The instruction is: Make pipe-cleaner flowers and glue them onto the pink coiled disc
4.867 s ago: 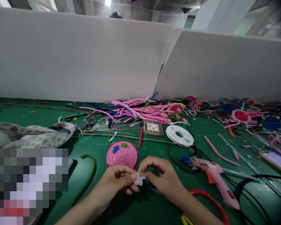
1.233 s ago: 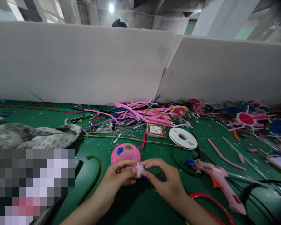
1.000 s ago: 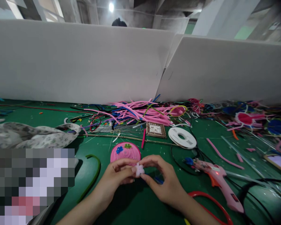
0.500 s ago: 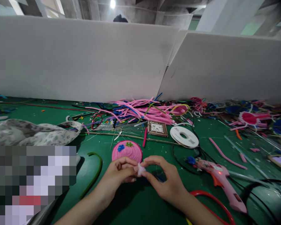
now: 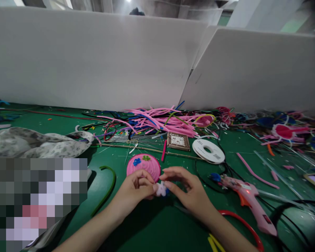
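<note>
A small fuzzy white flower (image 5: 161, 190) is pinched between the thumb and fingers of my left hand (image 5: 139, 185). At its right, my right hand (image 5: 187, 187) has its thumb against the upper petal, while the index finger is lifted apart from the thumb. A blue piece (image 5: 167, 191) shows just behind the flower, partly hidden; I cannot tell whether it is joined to it. Beyond my left fingers lies a round pink coiled disc (image 5: 147, 169) bearing a blue flower (image 5: 137, 161) and a green flower (image 5: 146, 158).
To the right lie a pink glue gun (image 5: 248, 192) and a red strip (image 5: 241, 220). A white spool (image 5: 208, 151), a framed tray (image 5: 178, 141) and pink pipe cleaners (image 5: 165, 120) are farther back. A green strip (image 5: 105, 196) and patterned cloth (image 5: 42, 143) sit left. White panels (image 5: 94, 59) stand behind.
The white flower has turned, and its petals now face the camera. My right index finger has lifted away from it. The view has tilted slightly downward.
</note>
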`<action>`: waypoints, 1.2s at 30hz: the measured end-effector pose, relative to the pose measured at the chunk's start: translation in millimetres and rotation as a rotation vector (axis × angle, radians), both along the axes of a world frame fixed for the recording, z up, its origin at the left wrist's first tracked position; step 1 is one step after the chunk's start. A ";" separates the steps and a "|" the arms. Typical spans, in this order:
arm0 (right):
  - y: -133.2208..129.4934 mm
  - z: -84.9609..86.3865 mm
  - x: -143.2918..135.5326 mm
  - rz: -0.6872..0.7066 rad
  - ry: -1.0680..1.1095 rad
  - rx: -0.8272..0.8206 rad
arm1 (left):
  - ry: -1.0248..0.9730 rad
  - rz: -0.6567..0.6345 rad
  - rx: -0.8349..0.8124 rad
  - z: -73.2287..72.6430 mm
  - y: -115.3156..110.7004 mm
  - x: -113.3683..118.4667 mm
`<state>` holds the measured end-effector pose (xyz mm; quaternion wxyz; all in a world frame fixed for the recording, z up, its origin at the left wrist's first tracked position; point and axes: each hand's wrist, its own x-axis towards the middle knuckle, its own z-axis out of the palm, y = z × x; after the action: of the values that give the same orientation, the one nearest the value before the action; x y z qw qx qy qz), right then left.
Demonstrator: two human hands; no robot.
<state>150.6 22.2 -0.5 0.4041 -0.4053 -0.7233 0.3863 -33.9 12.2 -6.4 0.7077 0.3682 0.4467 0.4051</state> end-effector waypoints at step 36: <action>-4.9 -4.2 -10.0 -0.138 0.021 0.128 | 0.009 0.122 -0.066 7.5 -4.0 0.6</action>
<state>140.5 17.3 -4.7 0.4626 -0.4234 -0.7124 0.3148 -33.3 8.2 1.1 0.6915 0.3187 0.4843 0.4309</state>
